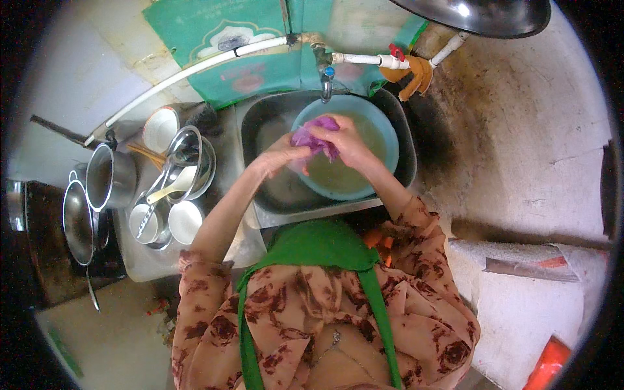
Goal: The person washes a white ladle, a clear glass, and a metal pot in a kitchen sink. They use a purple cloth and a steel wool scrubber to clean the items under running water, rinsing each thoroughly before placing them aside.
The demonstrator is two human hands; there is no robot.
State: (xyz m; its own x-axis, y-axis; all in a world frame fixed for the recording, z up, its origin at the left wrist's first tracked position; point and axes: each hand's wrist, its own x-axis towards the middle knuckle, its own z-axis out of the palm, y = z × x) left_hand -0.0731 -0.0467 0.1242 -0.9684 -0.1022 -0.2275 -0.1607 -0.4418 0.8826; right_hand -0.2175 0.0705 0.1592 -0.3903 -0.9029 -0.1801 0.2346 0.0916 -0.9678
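Observation:
A bunched purple cloth [319,139] is gripped between both my hands above a light blue plastic basin [392,141]. My left hand [285,153] holds its left side, and my right hand [345,139] closes over its right side. Cloudy water [343,178] fills part of the basin, which sits in the right part of a stainless steel sink [270,195]. The metal faucet [326,90] is just behind the basin, its spout over the basin's back rim.
Left of the sink, the steel drainboard [229,190] holds a white bowl [185,223], metal bowls, a pale-handled spatula [170,187] and a deep pot [122,178]. Further left is a pan [78,222]. A wok [487,14] hangs at upper right, near a red-handled valve [397,52].

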